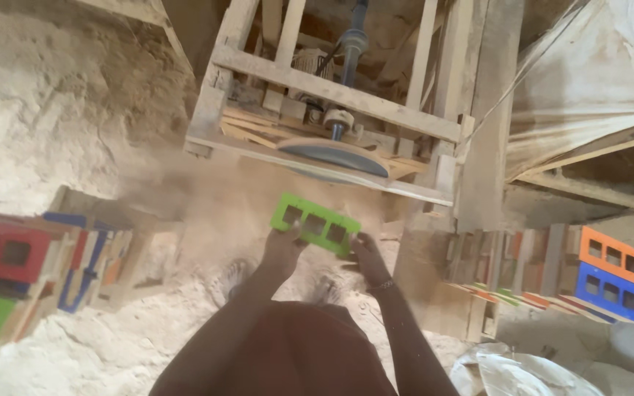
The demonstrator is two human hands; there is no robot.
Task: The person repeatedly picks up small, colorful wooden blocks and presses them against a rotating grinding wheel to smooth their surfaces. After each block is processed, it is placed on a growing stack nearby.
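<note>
Your left hand [285, 243] grips the near left end of a green block [315, 224], thumb on top and the fingers curled under its edge, while your right hand [365, 250] clamps the right end the same way. The block is a flat green piece with three square holes in a row, and you hold it level and slightly slanted in the air, just in front of the grey disc [334, 155]. That disc lies flat under a dark shaft [351, 45] inside a rough wooden frame [332, 92], and the block sits just below and short of its near rim; whether they touch you cannot tell from here. Dust hangs in the air to the left of the frame. Sawdust [60, 110] is heaped on the left and covers the floor around your feet. On your left stands a stack of painted pieces, with a red block [1, 251] on top and another green one below it. On your right, an orange block [613, 255] rests on a blue block [610, 292], beside a row of painted boards [511, 264] standing on edge. A pale sack [530, 374] lies at the lower right.
</note>
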